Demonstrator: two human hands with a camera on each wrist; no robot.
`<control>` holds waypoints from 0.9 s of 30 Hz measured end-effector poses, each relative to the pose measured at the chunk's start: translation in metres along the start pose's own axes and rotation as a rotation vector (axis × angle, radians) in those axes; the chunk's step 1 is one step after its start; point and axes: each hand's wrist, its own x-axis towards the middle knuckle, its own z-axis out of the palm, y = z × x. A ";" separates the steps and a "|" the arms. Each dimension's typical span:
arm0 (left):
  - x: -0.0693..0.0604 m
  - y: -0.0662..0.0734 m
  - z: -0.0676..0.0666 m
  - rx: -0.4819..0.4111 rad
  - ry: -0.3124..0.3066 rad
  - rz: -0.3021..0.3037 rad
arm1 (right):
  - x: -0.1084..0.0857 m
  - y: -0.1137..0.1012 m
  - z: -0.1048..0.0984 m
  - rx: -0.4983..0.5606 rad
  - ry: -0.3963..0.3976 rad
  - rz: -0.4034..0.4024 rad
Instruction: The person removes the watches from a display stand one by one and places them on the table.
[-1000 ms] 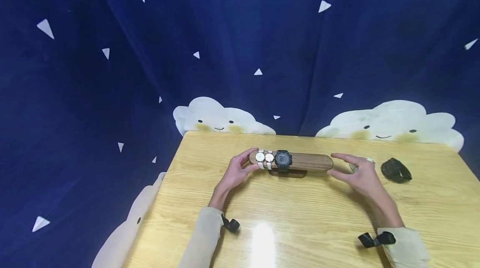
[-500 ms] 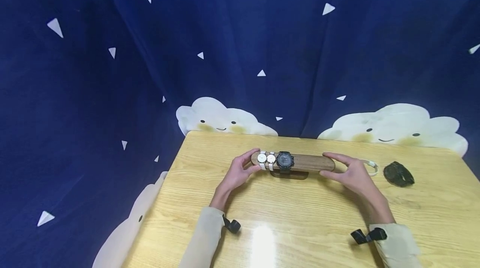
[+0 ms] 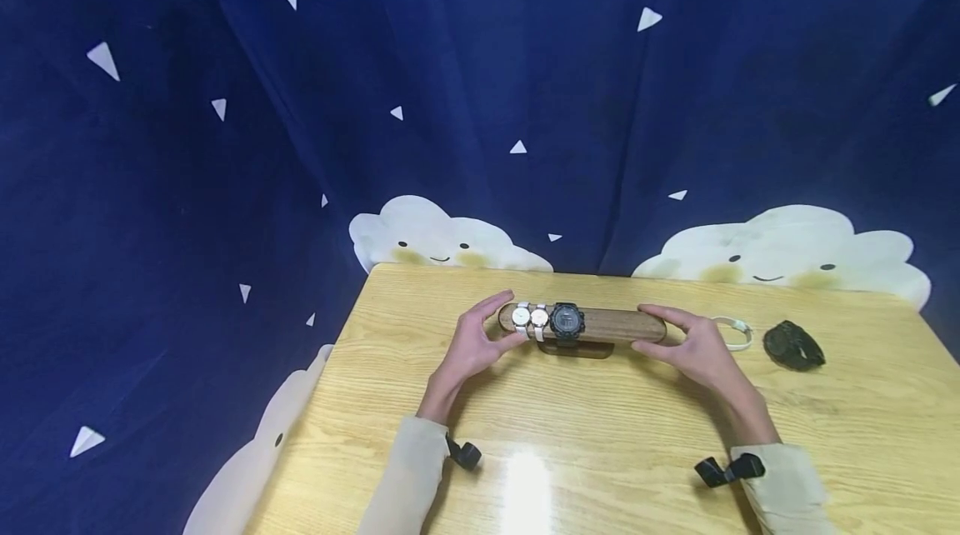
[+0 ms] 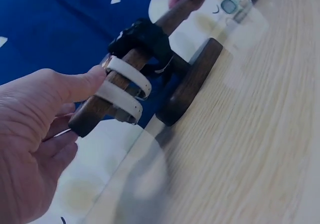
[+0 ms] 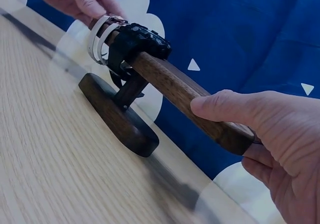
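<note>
A dark wooden watch stand (image 3: 618, 324), a long bar on a low base (image 3: 581, 350), stands on the table. Two watches with white straps (image 4: 120, 98) sit side by side near its left end, and a chunky black watch (image 3: 567, 319) is beside them. My left hand (image 3: 472, 345) grips the bar's left end, thumb at the near side by the white straps and fingers at the far side. At the other end, my right hand (image 3: 701, 349) pinches the bar; its thumb (image 5: 215, 106) presses the near face. The right fingers behind the bar are partly hidden.
Right of my right hand, a white-strapped watch (image 3: 743, 326) lies on the wooden table (image 3: 585, 427). Farther right is a dark watch (image 3: 787, 345). A blue curtain (image 3: 480, 60) with white clouds hangs behind the table's back edge.
My right hand has moved left from beside the bar's right end and now grips it, uncovering the white-strapped watch on the table. The left hand stays at its end.
</note>
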 end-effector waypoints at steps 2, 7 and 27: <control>0.001 0.002 0.001 0.060 0.029 0.036 | 0.000 0.000 0.001 -0.006 0.008 -0.007; 0.000 0.007 0.004 0.180 0.107 0.079 | 0.000 0.001 0.004 -0.009 0.022 -0.009; -0.002 0.014 0.016 0.365 0.253 0.096 | 0.000 0.001 0.004 0.003 0.030 -0.001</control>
